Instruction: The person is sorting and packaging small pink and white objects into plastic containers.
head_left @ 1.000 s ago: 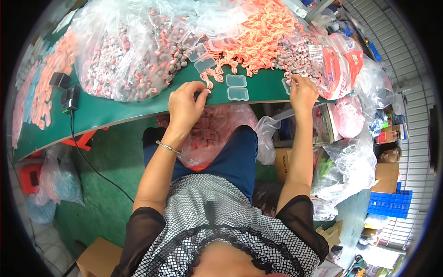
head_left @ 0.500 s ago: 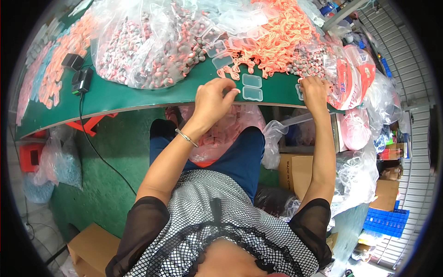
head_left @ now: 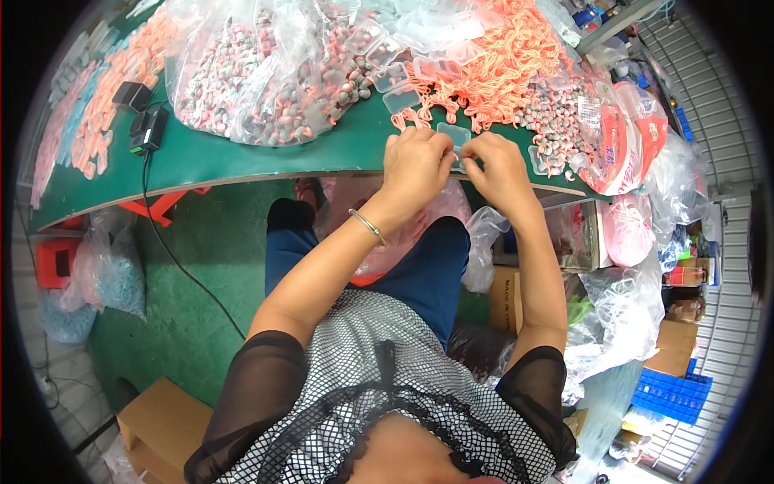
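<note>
A small clear plastic case (head_left: pixel 454 133) lies open on the green table (head_left: pixel 266 161) near its front edge, its nearer half mostly hidden by my hands. My left hand (head_left: pixel 415 167) is closed in a pinch at the left of the case, its fingertips over it. A tiny pale bit shows at those fingertips, too small to name. My right hand (head_left: pixel 497 171) comes in from the other side, its fingers curled close to the left ones. What the right fingers hold, if anything, is hidden. Behind the case lie loops of orange cord (head_left: pixel 516 60).
A big clear bag (head_left: pixel 250 89) of small grey and pink pieces stands left of centre. More clear cases (head_left: pixel 401 98) lie beside the cord. Loose grey and pink pieces (head_left: pixel 548 113) are heaped at right, by a red and white bag (head_left: pixel 637 137). A black device (head_left: pixel 148 129) trails a cable.
My right hand has left the loose pieces at the right and moved left to the open case. My left hand has moved right to meet it there. The view has shifted slightly.
</note>
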Demonstrator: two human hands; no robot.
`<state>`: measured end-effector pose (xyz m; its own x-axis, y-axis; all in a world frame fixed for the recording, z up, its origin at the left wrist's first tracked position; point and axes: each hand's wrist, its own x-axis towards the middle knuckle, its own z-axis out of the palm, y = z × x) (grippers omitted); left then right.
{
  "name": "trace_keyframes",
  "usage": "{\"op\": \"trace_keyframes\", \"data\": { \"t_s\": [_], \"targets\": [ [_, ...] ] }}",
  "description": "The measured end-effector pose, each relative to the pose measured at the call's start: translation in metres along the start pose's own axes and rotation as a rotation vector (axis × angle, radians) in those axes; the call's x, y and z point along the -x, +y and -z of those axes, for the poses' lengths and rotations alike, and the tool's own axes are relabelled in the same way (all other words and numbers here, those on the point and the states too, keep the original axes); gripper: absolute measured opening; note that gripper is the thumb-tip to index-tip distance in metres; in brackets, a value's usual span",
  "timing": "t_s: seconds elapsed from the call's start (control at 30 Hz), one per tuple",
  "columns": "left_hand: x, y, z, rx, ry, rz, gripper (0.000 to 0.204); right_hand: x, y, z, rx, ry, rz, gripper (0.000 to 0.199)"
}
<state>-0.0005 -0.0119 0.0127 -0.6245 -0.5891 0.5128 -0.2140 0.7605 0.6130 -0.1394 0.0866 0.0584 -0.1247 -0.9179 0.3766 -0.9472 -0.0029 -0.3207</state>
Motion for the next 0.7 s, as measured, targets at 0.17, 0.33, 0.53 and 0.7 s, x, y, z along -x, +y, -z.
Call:
{"op": "trace_keyframes", "data": {
  "t_s": [0.17,0.33,0.53,0.7],
  "targets": [
    [0.005,-0.006,-0.007,-0.032,0.041,-0.037,0.015,-0.005,-0.006,-0.014,0.173,-0.089,-0.055,0.008],
    [0.009,0.0,0.01,-0.07,0.006,-0.026,0.029,-0.002,-0.011,-0.012,-0.054,-0.037,-0.165,0.013],
    [0.007,-0.008,0.013,-0.13,-0.1,-0.128,0.035,-0.015,0.005,-0.014,-0.065,0.153,-0.313,0.012],
    [0.008,-0.01,0.014,-0.158,-0.129,-0.142,0.036,-0.043,0.009,-0.036,0.129,0.074,-0.437,0.022]
  ]
}}
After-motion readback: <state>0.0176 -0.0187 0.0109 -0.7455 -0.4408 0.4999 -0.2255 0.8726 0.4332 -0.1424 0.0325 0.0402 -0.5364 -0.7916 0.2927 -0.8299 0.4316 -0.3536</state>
